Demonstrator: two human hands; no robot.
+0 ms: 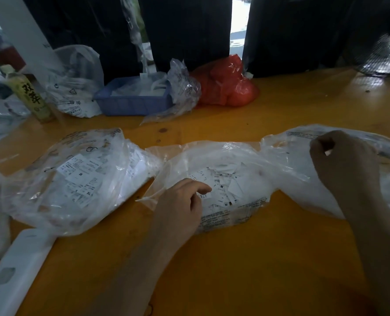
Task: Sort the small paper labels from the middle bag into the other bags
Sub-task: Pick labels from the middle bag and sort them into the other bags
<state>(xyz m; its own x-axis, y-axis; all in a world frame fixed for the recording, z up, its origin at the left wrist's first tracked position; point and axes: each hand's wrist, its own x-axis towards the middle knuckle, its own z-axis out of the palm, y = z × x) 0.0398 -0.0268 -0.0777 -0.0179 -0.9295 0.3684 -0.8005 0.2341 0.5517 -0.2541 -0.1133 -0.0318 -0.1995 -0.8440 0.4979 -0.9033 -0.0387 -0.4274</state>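
At the mouth of the middle bag (223, 160) the left hand (180, 208) curls loosely, fingers apart, touching the paper labels (221, 188) heaped inside (too many to count). Right of that bag, the right hand (344, 165) pinches something small and pale over the right bag (303, 142) — a third bag (75, 179) of labels lies left, all three on one orange table (258, 258).

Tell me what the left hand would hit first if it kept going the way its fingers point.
The left hand reaches into the open middle bag, fingers pointing right and slightly away. Going on, it would probably meet the loose labels piled there first, almost at its fingertips, though depth is hard to judge.
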